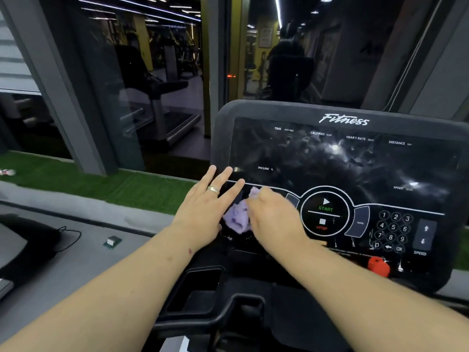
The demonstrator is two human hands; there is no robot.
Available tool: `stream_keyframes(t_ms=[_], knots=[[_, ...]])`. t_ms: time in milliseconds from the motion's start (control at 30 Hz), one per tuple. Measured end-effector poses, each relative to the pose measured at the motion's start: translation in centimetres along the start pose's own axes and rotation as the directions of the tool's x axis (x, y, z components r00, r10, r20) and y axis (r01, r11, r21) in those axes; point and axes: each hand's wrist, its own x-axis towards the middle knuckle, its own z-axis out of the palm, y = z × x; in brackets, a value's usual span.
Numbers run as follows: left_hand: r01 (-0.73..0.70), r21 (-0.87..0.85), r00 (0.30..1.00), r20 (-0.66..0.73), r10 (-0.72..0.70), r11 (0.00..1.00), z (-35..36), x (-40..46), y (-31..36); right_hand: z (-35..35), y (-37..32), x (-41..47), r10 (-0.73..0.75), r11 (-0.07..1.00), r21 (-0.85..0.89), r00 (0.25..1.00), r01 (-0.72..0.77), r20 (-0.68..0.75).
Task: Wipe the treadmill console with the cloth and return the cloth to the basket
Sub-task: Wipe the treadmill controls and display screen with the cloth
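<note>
The black treadmill console point(337, 158) fills the right half of the view, with a dusty dark screen and a START/STOP dial. A crumpled lilac cloth point(238, 215) is pressed against the console's lower left panel. My right hand point(274, 215) covers the cloth's right side and grips it; the hand is blurred. My left hand point(206, 207), wearing a ring, lies flat with fingers spread on the console's left edge, just left of the cloth. No basket is in view.
A red safety knob point(378, 266) sits low on the console, right of a number keypad point(392, 231). Black handlebars and a tray point(203, 288) lie below my arms. A glass wall stands ahead, green turf point(101, 184) and a grey ledge to the left.
</note>
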Motion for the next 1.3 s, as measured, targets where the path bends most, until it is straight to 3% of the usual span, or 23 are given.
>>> stream_keyframes(t_ms=[133, 200, 267, 333, 367, 467, 500, 600, 667, 767, 833, 1000, 1133, 1300], knots=[[-0.012, 0.021, 1.000, 0.029, 0.012, 1.000, -0.4, 0.0, 0.2, 1.4, -0.8, -2.8, -0.249, 0.967, -0.007, 0.949, 0.255, 0.192], [-0.005, 0.028, 0.999, 0.038, 0.003, 1.000, -0.4, -0.1, 0.5, 0.4, 1.2, -1.3, -0.183, 0.979, -0.056, 0.964, 0.197, 0.192], [-0.001, 0.040, 1.000, 0.029, 0.000, 0.999, -0.2, 0.0, 0.6, -0.3, 2.1, 0.0, -0.049, 0.992, -0.111, 0.998, 0.052, 0.029], [-0.004, 0.026, 1.000, 0.020, 0.003, 1.000, 0.0, 0.0, 0.6, -0.2, 0.7, -0.8, 0.055, 0.998, -0.023, 0.998, -0.055, -0.013], [-0.007, 0.017, 1.000, 0.019, 0.006, 1.000, 0.1, 0.0, 0.6, 0.2, -0.4, -1.7, 0.042, 0.999, 0.014, 0.998, -0.043, 0.045], [-0.012, 0.030, 1.000, 0.022, 0.012, 0.999, 0.1, -0.1, 0.5, 0.7, -1.7, -3.4, -0.208, 0.975, -0.019, 0.944, 0.220, 0.256], [-0.009, 0.033, 1.000, 0.027, 0.008, 0.999, 0.1, -0.1, 0.5, -0.2, -0.9, -2.6, -0.183, 0.979, -0.037, 0.943, 0.201, 0.279], [-0.012, 0.046, 1.000, 0.020, 0.011, 0.999, 0.3, 0.0, 0.5, -2.2, 1.5, 0.3, 0.021, 0.994, -0.112, 1.000, -0.022, -0.011], [-0.010, 0.044, 1.000, 0.017, 0.009, 0.999, 0.3, 0.1, 0.5, -1.5, 0.9, -0.2, 0.049, 0.998, -0.034, 0.997, -0.052, -0.067], [-0.021, 0.092, 0.999, 0.044, 0.017, 0.996, 0.1, 0.0, 0.5, 1.2, -1.3, -3.4, -0.179, 0.984, 0.012, 0.965, 0.180, 0.192], [-0.031, 0.126, 0.999, 0.042, 0.026, 0.992, 0.0, -0.1, 0.4, 0.8, 0.2, -3.1, -0.212, 0.972, -0.034, 0.932, 0.232, 0.293], [-0.035, 0.116, 0.999, 0.021, 0.033, 0.993, 0.4, -0.1, 0.0, -0.1, 1.0, -2.0, -0.068, 0.996, -0.051, 0.998, 0.068, 0.001], [-0.040, 0.102, 0.999, 0.012, 0.039, 0.994, 0.5, 0.0, -0.1, 2.1, -2.3, -2.8, -0.230, 0.973, 0.047, 0.966, 0.226, 0.119], [-0.047, 0.105, 0.999, 0.016, 0.046, 0.993, 0.1, -0.1, -0.2, -0.1, 2.0, -3.1, -0.145, 0.986, -0.040, 0.959, 0.160, 0.244]])
